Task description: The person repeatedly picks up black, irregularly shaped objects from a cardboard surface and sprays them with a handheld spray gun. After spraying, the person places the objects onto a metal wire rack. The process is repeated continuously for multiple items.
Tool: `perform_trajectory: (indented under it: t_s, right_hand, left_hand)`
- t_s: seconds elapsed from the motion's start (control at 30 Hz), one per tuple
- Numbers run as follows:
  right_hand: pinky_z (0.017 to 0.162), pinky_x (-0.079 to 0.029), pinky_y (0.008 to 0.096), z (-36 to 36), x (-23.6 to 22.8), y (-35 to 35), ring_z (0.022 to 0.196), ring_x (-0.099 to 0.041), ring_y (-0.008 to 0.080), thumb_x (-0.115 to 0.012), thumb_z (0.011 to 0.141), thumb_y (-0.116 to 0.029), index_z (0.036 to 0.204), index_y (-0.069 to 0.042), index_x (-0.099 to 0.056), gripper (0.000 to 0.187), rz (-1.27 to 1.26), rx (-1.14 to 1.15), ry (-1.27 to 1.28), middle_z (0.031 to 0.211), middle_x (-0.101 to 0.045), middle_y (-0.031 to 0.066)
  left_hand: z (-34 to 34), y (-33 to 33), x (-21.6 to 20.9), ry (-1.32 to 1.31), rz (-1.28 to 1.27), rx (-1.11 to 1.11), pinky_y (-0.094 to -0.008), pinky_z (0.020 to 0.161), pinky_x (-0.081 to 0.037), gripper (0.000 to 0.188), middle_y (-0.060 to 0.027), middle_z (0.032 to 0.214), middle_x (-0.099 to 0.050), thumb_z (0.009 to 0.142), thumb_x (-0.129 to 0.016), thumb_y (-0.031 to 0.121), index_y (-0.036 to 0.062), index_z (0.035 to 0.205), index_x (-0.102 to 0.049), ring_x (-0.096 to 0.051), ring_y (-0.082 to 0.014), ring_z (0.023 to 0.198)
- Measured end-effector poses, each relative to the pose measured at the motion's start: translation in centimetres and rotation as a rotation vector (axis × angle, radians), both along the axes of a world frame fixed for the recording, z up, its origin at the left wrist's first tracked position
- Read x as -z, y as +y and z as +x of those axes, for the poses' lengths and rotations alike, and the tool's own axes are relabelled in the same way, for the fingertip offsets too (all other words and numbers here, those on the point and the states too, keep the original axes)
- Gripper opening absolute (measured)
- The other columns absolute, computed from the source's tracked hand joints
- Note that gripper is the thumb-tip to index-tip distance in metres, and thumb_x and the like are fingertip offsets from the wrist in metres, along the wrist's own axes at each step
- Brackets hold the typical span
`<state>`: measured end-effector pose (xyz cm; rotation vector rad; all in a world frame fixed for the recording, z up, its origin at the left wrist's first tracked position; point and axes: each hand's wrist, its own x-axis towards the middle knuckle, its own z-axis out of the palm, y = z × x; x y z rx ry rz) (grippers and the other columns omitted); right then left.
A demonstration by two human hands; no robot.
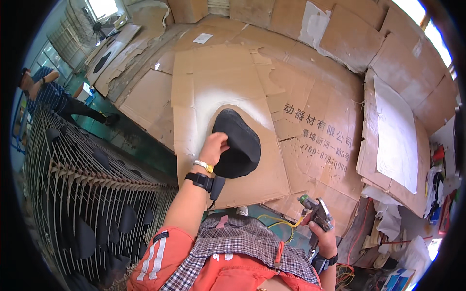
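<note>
A black, rounded, saddle-shaped pad (240, 148) lies on a cardboard sheet (199, 68), with a pale, white spray haze on the cardboard around its far end. My left hand (212, 149) is at the pad's left edge, fingers curled and pinching it. Low on the right, in front of the table edge, my right hand (324, 235) is wrapped round a metal spray gun (318, 214). The gun's nozzle points up and to the left, apart from the pad.
A wire rack (97, 194) bearing several black pads stands at the left. Beyond it is another person (53, 97). A yellow hose (279, 222) runs below the table edge. Cardboard panels (352, 31) wall the far side, and a white sheet (395, 136) hangs at the right.
</note>
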<state>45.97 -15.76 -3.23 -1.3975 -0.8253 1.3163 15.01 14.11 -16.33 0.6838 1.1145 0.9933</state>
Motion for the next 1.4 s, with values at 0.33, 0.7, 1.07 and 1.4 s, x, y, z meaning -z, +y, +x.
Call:
perform_trajectory:
  t_s: [0.33,0.7,1.07,1.4]
  right_hand:
    - [0.079,-0.051,0.0326,-1.9,0.7,4.0,0.083,-0.064,0.0185,-0.068,0.074,-0.006,0.117,0.002,-0.054,0.046,-0.008,-0.16,0.04,0.089,-0.065,0.008]
    - [0.078,-0.052,0.0338,-6.7,-2.9,10.9,0.081,-0.064,0.0189,-0.064,0.075,-0.001,0.115,0.004,-0.056,0.041,0.052,-0.662,0.094,0.088,-0.064,0.0092]
    - [0.079,-0.052,0.033,-19.5,-2.9,14.4,0.082,-0.063,0.0181,-0.068,0.074,-0.005,0.12,0.003,-0.053,0.049,0.109,-1.201,0.188,0.092,-0.063,0.0082]
    - [0.079,-0.051,0.0311,-13.3,-7.2,11.9,0.085,-0.061,0.0152,-0.069,0.079,-0.008,0.124,0.002,-0.051,0.049,0.177,-0.861,0.045,0.092,-0.063,0.0056]
  left_hand:
    - [-4.4,-2.1,-20.2,-0.755,0.319,0.068,-0.0369,0.09,-0.048,0.022,-0.0126,0.104,-0.068,0.088,-0.047,0.011,-0.0016,0.098,-0.062,-0.065,-0.0226,0.097]
    - [-22.8,-22.0,-42.8,-0.305,0.86,-0.585,-0.0319,0.072,-0.056,0.021,-0.0148,0.09,-0.069,0.089,-0.045,0.005,-0.0051,0.093,-0.063,-0.067,-0.0217,0.076]
    - [-41.6,-62.3,-39.0,0.938,0.386,-1.951,-0.0336,0.08,-0.052,0.034,-0.0168,0.104,-0.064,0.081,-0.06,0.013,-0.0046,0.11,-0.058,-0.064,-0.0279,0.091]
    - [-25.8,-45.1,-35.2,1.64,0.721,-1.942,-0.0339,0.1,-0.039,0.029,-0.0151,0.127,-0.055,0.092,-0.054,0.006,-0.0053,0.119,-0.054,-0.052,-0.0233,0.115]
